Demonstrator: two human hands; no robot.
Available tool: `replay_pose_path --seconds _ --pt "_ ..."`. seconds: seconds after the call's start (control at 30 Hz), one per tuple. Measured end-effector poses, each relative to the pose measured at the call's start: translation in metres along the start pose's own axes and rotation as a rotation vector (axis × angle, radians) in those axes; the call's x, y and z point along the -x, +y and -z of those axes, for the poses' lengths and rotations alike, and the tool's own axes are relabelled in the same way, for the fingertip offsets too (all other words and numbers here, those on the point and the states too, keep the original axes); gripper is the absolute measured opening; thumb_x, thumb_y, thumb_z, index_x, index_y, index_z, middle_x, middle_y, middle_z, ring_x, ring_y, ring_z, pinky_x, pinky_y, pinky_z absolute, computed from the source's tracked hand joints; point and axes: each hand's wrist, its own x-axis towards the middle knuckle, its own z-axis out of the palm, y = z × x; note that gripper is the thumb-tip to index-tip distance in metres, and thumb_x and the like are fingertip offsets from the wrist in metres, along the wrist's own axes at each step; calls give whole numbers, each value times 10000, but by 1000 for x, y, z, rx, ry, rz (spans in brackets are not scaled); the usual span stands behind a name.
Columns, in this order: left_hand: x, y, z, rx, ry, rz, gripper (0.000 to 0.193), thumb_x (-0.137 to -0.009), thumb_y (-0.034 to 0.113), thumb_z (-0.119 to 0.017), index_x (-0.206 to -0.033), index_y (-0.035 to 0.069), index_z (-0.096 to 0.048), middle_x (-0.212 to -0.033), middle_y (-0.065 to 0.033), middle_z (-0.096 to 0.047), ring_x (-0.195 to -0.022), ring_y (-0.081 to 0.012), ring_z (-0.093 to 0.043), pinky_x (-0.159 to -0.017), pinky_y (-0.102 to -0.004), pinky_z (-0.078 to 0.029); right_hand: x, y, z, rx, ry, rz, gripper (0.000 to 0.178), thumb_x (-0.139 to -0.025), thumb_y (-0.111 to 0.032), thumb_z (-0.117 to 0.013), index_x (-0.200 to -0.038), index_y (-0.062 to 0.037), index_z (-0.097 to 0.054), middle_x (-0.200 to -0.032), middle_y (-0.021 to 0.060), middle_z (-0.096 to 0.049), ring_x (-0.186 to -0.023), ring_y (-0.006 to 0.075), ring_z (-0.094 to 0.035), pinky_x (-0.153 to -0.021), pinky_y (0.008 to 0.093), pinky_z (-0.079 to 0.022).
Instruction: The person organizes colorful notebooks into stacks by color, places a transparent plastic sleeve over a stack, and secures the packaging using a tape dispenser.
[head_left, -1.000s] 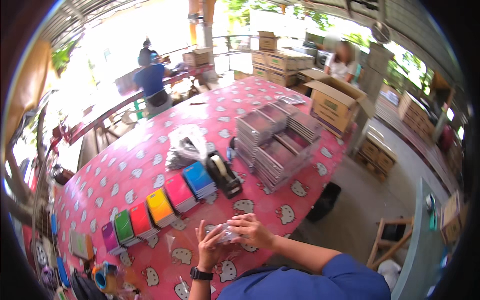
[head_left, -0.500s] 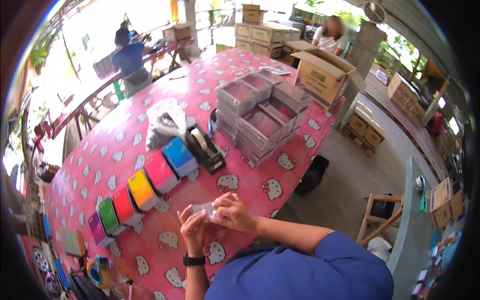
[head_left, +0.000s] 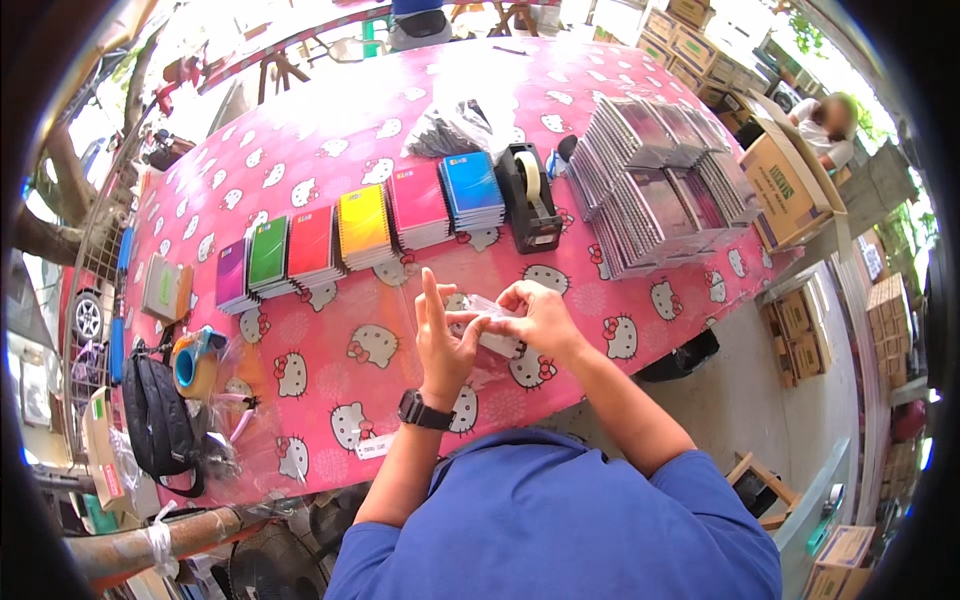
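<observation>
Head: left hand [head_left: 445,345] now extends finger [head_left: 431,298], plastic [head_left: 498,343] still held

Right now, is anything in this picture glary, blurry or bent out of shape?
Head view: glare washes out the far part of the pink tablecloth, whose edges curve; head view: the co-worker's head at upper right is blurred, while the coloured notebooks look fairly sharp; head view: see-through plastic between the left hand and the right hand is hard to make out.

We see short lettering on the row of spiral notebooks [head_left: 364,222], dark printing on the open cardboard carton [head_left: 780,185], and characters too small for us to read on a white slip [head_left: 377,446].
</observation>
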Motion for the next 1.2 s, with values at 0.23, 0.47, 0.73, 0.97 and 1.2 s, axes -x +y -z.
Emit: replay_pose_path --seconds 0.23,0.47,0.73,0.97,1.2 --pt "28 4 -6 -341 263 -309 646 -754 117 -710 -1328 85 -416 -1264 -121 -434 -1162 -219 -473 -967 -413 -363 -22 25 7 -305 -300 -244 127 -746 -93 -738 -757 -5 -647 -712 28 -641 -632 59 -556 -561 220 -451" --pt "47 9 3 -670 -358 -203 672 -679 377 -694 -1286 185 -479 -1332 -11 -449 -1267 -201 -366 -1026 -477 -177 -61 61 22 -193 -22 31 189 -798 -138 -701 -910 3 -644 -850 33 -644 -763 98 -591 -697 255 -488" --pt "40 20 0 -606 -369 -173 659 -656 367 -717 -1256 192 -510 -1307 -24 -450 -1256 -224 -353 -1009 -468 -196 -141 123 35 -25 253 -423 381 -727 -452 -708 -855 -93 -695 -998 131 -648 -1208 326 -383 -987 551 -263" --pt "42 20 -3 -598 -373 -145 646 -659 355 -714 -1254 197 -517 -1304 -24 -452 -1256 -218 -359 -1013 -478 -184 -69 134 15 -534 404 -362 136 -848 -201 -666 -833 -72 -628 -717 15 -598 -506 33 -438 -429 189 -293" --pt "43 18 2 -600 -389 -122 677 -654 332 -712 -1282 205 -491 -1348 -38 -417 -1284 -226 -334 -1043 -495 -157 -75 72 24 -768 -559 -360 154 -893 -212 -599 -878 -58 -589 -681 -20 -538 -530 41 -439 -462 195 -355"
